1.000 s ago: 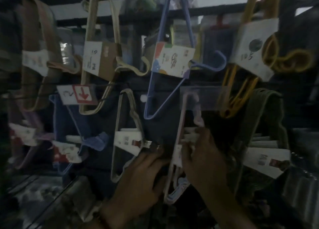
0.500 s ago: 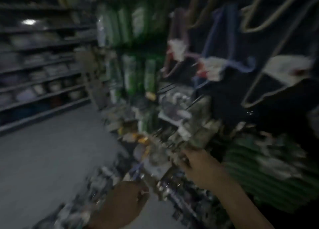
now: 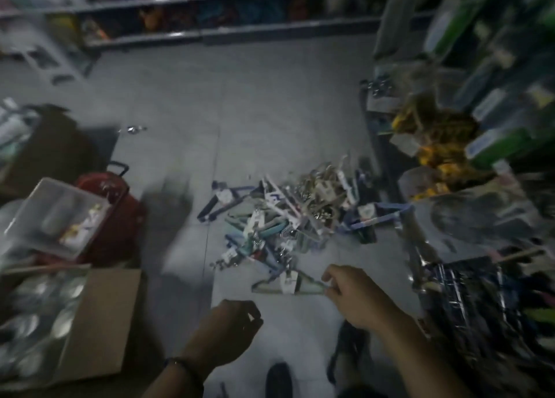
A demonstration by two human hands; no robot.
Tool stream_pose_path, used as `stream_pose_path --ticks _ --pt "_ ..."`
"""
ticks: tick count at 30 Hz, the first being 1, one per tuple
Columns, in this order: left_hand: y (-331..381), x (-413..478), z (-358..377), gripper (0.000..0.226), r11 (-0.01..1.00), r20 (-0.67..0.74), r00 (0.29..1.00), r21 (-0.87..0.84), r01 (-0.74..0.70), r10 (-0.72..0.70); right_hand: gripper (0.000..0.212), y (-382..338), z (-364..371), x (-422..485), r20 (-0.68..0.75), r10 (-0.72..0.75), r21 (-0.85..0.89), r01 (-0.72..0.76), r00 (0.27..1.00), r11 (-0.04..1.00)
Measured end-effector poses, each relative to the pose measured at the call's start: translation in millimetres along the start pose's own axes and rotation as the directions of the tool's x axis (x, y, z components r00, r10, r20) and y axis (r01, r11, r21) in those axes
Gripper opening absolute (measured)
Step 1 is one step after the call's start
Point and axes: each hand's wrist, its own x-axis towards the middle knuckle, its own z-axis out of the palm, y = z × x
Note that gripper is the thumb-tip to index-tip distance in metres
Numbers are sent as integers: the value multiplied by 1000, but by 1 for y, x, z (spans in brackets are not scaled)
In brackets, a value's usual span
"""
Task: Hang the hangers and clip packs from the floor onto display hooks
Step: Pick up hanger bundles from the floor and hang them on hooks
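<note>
A pile of hangers and clip packs lies on the grey floor, in blue, teal, white and metal tones. Nearest me, a grey-green hanger pack with a white label lies apart from the pile. My right hand hovers at this pack's right end with its fingers bent and apart; the blur hides whether it touches. My left hand is lower left of the pack, loosely curled and holding nothing. The display rack with hanging goods stands on the right.
A cardboard box of shiny items sits at lower left, with a clear plastic tub on a red crate behind it. Store shelves run along the back. My shoes show at the bottom edge.
The view has swung from the hanging hangers on the display down to the floor pile. Both hands left the pink hanger on the rack and now hover low over the floor.
</note>
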Motion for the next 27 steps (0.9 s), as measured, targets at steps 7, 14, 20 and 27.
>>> stream_pose_path --ticks 7,14,20,27 --pt "-18 116 8 27 986 7 992 -112 123 -123 19 22 8 157 99 10 -19 -8 995 1000" --pt "-12 298 47 26 934 22 984 -312 176 -178 19 95 33 355 133 105 -94 -93 985 991" --pt "-46 457 115 29 925 19 997 -371 81 -79 38 128 107 519 134 35 -203 -7 990 979" --pt "-130 577 177 23 881 -28 984 -450 146 -177 80 152 216 639 118 61 -648 31 991 761"
